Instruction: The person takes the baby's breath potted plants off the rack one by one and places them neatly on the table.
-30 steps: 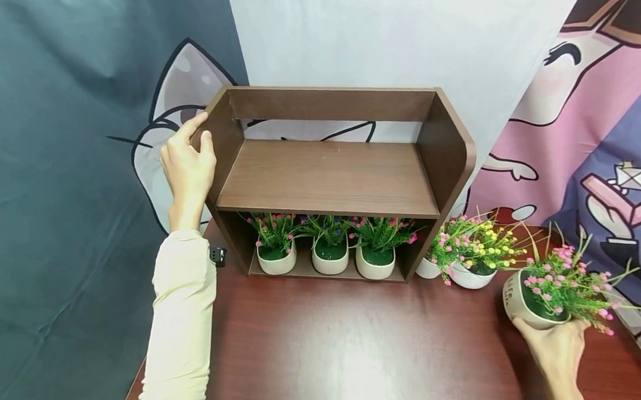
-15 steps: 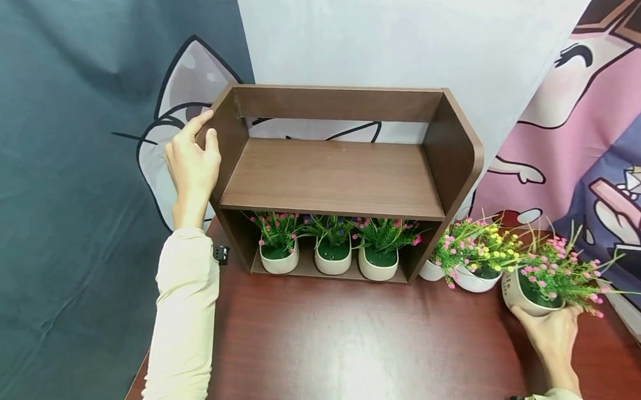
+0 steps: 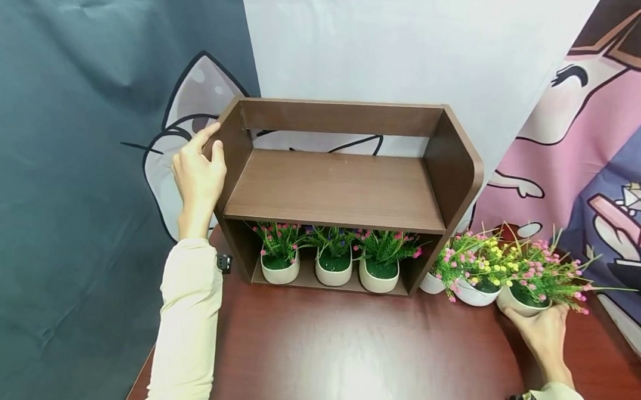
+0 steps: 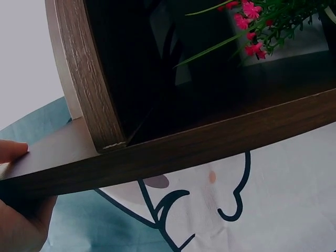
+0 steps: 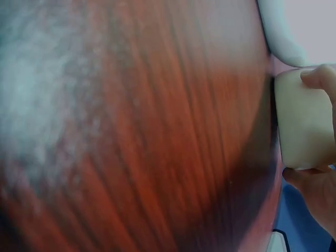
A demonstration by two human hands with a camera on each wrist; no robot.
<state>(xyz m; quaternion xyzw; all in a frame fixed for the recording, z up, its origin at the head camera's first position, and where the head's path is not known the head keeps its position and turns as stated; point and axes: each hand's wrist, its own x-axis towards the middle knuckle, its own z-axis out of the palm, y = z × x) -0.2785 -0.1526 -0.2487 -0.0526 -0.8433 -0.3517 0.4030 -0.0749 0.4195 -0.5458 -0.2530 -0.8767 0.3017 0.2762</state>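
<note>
- Closer to the shelf (image 3: 333,187) than a second earlier, the held pink-flowered pot (image 3: 523,300) had travelled with the right hand (image 3: 543,333), narrowing its gap to the yellow-flowered pot (image 3: 477,296).
- I saw it off the shelf's right side, outermost there; whether the worktop (image 3: 349,354) bore its weight, I couldn't tell.
- My right hand had thumb and fingers curled round it, opened only to its width, and was clearly nearer.
- My left hand (image 3: 198,172) pinched the shelf's left side panel, thumb inside.
- What counted for me: the shelf's long axis ran left to right, the pot lying beyond its right end.
</note>
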